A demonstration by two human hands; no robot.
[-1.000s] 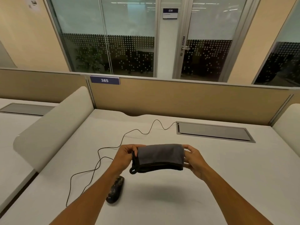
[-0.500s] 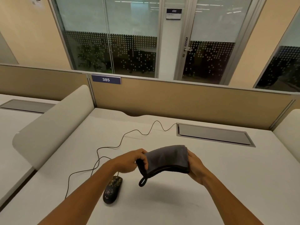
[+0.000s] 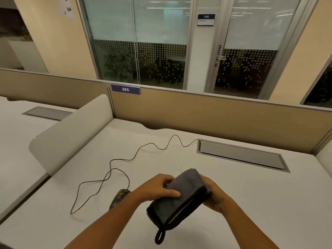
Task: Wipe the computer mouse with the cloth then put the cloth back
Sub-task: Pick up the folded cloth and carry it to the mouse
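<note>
Since half a second ago the cloth (image 3: 179, 200) has turned: it was held roughly level between your hands, now it runs diagonally, far end up to the right, near end down to the left, with its black loop hanging from the near corner. Your view has also moved closer, so the hands sit lower in the picture.

Left hand (image 3: 158, 187): it has shifted from pinching the cloth's left edge to lying on top of it. Thumb pressed flat across the grey upper face, fingers curled over the far edge. Closed on the cloth.

Right hand (image 3: 213, 196): cups the cloth from the right and below, fingers wrapped round the far right end, palm against the black-trimmed edge. Also gripping the cloth.

Cloth: grey, folded thick, black edging, held clear above the white desk (image 3: 251, 194), near centre.

Computer mouse (image 3: 119, 197): dark, mottled pattern, on the desk just left of your left forearm, which hides its near end. Not touched by either hand or by the cloth. Its black cable (image 3: 136, 153) loops far and right to the grey cable hatch (image 3: 240, 155) by the beige partition (image 3: 215, 115).
</note>
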